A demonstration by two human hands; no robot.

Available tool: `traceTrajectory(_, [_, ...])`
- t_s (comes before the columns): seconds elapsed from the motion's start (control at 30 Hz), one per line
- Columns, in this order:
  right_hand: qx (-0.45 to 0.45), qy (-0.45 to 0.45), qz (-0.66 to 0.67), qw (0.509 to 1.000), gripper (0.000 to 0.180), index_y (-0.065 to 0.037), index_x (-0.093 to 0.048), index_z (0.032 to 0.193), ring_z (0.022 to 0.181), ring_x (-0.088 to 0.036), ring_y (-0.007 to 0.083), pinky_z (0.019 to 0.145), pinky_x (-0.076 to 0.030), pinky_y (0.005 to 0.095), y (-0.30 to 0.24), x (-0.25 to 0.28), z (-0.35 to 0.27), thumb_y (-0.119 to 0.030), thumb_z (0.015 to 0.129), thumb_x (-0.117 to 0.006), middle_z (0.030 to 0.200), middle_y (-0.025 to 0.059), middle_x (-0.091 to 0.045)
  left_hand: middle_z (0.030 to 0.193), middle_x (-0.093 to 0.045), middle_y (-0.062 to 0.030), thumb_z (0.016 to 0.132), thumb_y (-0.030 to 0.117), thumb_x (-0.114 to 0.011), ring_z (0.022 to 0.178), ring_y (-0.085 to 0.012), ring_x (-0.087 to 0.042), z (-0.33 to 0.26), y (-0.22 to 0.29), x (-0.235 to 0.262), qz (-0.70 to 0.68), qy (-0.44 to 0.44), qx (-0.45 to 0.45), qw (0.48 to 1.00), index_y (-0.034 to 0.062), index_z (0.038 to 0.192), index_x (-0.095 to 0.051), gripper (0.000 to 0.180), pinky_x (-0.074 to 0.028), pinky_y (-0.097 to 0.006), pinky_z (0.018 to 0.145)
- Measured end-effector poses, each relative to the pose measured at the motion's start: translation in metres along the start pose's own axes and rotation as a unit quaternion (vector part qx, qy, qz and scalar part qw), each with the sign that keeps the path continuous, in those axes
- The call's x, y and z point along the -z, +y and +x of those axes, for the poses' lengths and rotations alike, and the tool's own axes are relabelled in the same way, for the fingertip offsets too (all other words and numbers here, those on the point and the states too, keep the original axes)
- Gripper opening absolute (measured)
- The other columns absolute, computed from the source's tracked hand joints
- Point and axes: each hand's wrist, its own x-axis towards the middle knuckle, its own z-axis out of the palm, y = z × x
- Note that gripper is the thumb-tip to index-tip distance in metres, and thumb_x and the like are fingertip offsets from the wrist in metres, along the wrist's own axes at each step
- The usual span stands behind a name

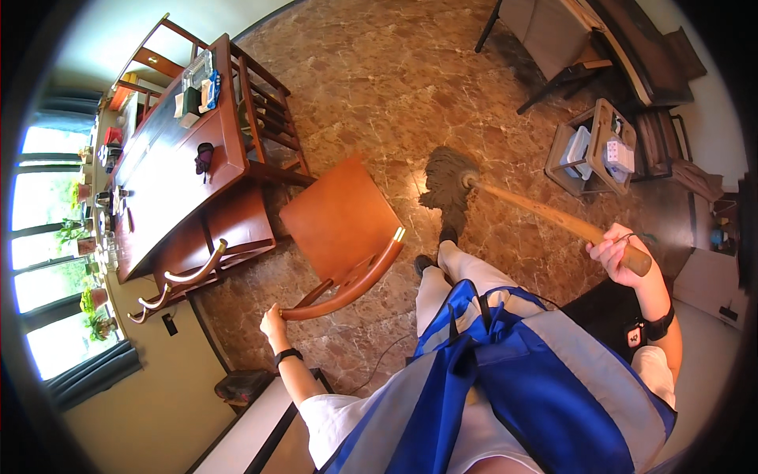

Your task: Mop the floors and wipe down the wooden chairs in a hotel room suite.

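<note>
Right hand (617,254) closed round mop handle (545,209) near its top end, long axis slanting forward-left from there to mop head (450,188) on floor (363,103); left hand (273,324), farther off, grips chair armrest (347,298), seat (341,217) ahead-right of it.

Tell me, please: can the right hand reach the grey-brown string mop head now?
Probably not: the right hand holds the long brown wooden handle near its top, and the grey-brown string mop head lies at the other end.

Left hand (273,323) gripping wooden chair (343,213); right hand (619,254) round mop handle (545,209).
</note>
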Motion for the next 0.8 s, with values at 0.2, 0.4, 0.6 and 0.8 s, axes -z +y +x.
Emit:
traceTrajectory(0.2, [-0.017,0.056,-0.042,0.997,0.021,0.005,-0.034,0.088,0.044,-0.04,0.0059,0.041,-0.039,0.0167,0.032,0.018,0.015,-0.006,0.072,-0.044,0.063,0.0021,-0.037,0.082,-0.057,-0.0104,0.074,0.014,-0.044,0.078,-0.0274,-0.054,-0.024,-0.043,-0.042,-0.068,-0.003,0.057,0.996,0.0139,0.08,-0.053,0.01,-0.044,-0.037,0.062])
traceTrajectory(0.4, [-0.017,0.123,-0.164,0.979,0.018,0.004,-0.036,0.084,0.047,-0.04,0.0058,0.041,-0.038,0.0164,0.041,0.034,0.029,-0.005,0.073,-0.048,0.063,0.0017,-0.037,0.101,-0.051,-0.0124,0.065,-0.006,-0.04,0.096,-0.0294,-0.045,-0.052,0.023,0.036,-0.199,0.344,-0.07,0.915,0.0028,0.092,-0.049,0.03,-0.041,-0.035,0.076])
traceTrajectory(0.6, [0.02,0.077,-0.258,0.963,0.016,0.002,-0.042,0.08,0.054,-0.042,0.0076,0.053,-0.04,0.0213,0.031,0.081,0.007,-0.011,0.074,-0.049,0.067,0.0038,-0.043,0.085,-0.056,-0.0092,0.066,-0.006,-0.045,0.082,-0.0199,-0.053,-0.135,0.212,0.085,-0.503,0.097,-0.296,0.806,0.004,0.089,-0.054,0.027,-0.042,-0.029,0.071])
traceTrajectory(0.8, [0.009,0.125,-0.599,0.791,0.021,0.0,-0.044,0.081,0.048,-0.05,0.0127,0.046,-0.041,0.0234,-0.015,0.181,-0.033,-0.012,0.067,-0.054,0.057,0.0057,-0.05,0.109,-0.045,-0.0108,0.074,0.047,-0.048,0.093,-0.0224,-0.048,-0.219,0.446,-0.014,-0.527,-0.569,-0.237,0.585,0.0073,0.116,-0.029,0.06,-0.043,-0.037,0.072])
